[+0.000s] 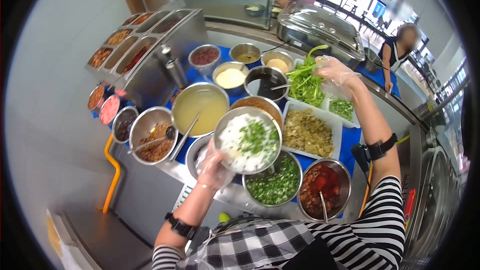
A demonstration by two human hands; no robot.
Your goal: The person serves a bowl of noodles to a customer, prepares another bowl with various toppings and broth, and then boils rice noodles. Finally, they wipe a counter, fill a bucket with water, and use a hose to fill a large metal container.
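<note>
My left hand [212, 167], in a clear plastic glove, grips the near left side of a metal bowl [223, 121]. The bowl holds white food, too blurred to name, topped with chopped green herbs [256, 136]. It is held above the other bowls, covering part of a brown-filled one. At the right, my gloved right hand [336, 72] is closed around leafy greens [306, 82] over a white container. A stalk sticks up by my fingers. Below the held bowl are chopped scallions [272, 182]; chopped pickled vegetables [309, 132] lie beneath the greens.
Around stand bowls of red chili sauce [332, 182], pale broth [200, 105], dark sauce [262, 82] and brown mince [155, 142]. Several ladle handles stick out. A steel topping rack [170, 27] is at left, a covered chafing dish [322, 27] behind. Two people are beyond the counter.
</note>
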